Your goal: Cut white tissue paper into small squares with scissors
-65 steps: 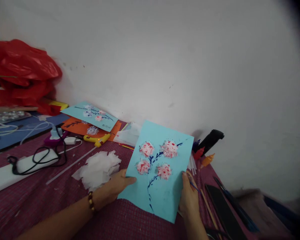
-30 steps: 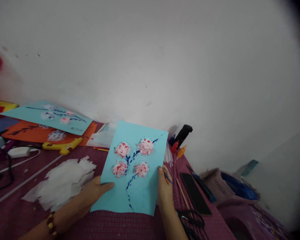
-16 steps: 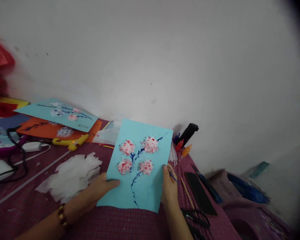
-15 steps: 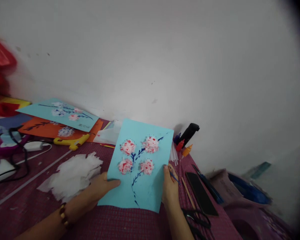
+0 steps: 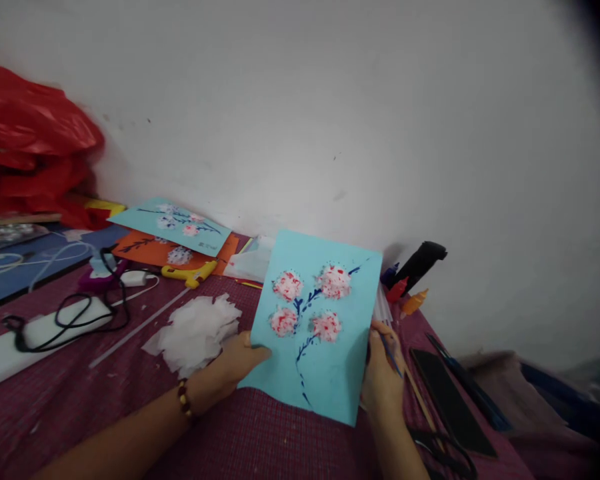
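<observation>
A light blue sheet of paper (image 5: 325, 373) is held tilted up between my two hands. It bears puffy white-and-red flowers (image 5: 334, 282) and dark blue painted stems with small leaves. My left hand (image 5: 240, 357) grips the sheet's left edge, thumb on the front. At the right edge my right hand (image 5: 384, 363) is closed on the paper, and a thin blue-tipped stick, perhaps a paintbrush (image 5: 393, 355), also sits in its fingers. Beside my left hand lies a pile of white tissue paper (image 5: 197, 333).
Behind, another blue flower picture (image 5: 180, 230) overlaps an orange one (image 5: 227, 253). A yellow glue gun (image 5: 190, 272), a white power strip (image 5: 45, 340) and a red plastic bag (image 5: 35, 133) are at left. Paint tubes (image 5: 414, 302), a black phone-like slab (image 5: 450, 400) and scissors (image 5: 443, 448) lie right.
My view has turned left, so everything appears further right, and more of the red bag and power strip shows. Both hands still hold the blue sheet.
</observation>
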{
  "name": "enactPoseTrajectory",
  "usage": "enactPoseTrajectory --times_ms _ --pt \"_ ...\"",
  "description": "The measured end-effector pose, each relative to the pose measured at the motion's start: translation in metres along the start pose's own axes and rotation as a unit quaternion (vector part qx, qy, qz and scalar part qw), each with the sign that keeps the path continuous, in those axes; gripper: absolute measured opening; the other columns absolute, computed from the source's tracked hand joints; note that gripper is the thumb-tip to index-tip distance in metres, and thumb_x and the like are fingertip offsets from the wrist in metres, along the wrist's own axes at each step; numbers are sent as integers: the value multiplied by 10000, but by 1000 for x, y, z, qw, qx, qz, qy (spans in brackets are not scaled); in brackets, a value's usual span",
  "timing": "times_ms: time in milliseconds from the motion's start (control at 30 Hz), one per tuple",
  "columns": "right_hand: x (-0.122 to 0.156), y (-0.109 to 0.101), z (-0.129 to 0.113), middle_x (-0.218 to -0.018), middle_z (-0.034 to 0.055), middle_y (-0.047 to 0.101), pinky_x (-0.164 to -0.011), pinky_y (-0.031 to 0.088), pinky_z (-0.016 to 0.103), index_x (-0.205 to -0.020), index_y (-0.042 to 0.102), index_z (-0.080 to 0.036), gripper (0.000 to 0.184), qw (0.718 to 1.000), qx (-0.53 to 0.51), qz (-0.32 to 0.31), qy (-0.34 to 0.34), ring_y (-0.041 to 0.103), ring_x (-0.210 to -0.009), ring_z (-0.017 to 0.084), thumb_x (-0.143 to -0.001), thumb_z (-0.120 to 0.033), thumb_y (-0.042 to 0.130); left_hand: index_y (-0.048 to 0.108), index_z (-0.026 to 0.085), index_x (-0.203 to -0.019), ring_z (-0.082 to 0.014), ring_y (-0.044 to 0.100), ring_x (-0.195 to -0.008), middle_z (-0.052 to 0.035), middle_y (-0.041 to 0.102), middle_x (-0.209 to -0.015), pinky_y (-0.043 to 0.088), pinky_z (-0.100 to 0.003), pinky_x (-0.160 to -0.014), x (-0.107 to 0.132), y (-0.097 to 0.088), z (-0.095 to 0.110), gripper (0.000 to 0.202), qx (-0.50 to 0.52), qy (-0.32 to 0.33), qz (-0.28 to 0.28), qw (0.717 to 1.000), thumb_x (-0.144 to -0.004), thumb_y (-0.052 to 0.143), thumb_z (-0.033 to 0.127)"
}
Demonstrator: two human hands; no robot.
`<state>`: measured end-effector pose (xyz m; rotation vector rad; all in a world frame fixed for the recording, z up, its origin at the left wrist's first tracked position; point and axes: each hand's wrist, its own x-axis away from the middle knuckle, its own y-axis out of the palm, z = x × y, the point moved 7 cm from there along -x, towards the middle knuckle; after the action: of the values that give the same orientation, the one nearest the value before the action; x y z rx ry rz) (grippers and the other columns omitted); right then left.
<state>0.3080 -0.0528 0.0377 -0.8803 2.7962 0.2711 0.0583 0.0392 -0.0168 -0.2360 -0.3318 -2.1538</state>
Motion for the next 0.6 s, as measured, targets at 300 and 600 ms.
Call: enactPoseTrajectory --times_ms 300,600 --pt "-6 -20 -40 -636 -28 644 -579 465 297 -1006 646 -215 196 977 -189 29 -89 539 -524 130 -879 -342 569 694 138 -815 -185 588 -593 -17 669 -614 452 -282 -565 -7 -8 -2 213 12 11 42 999 -650 622 251" --pt "-1 7 -15 -689 -12 670 -528 437 264 -893 646 -200 299 982 -174 -64 21 536 -509 115 -829 -492 627 715 136 -899 -251 633 -684 -47 709 -688 498 -343 -649 2 1 3 323 -15 4 15 1000 -684 644 366"
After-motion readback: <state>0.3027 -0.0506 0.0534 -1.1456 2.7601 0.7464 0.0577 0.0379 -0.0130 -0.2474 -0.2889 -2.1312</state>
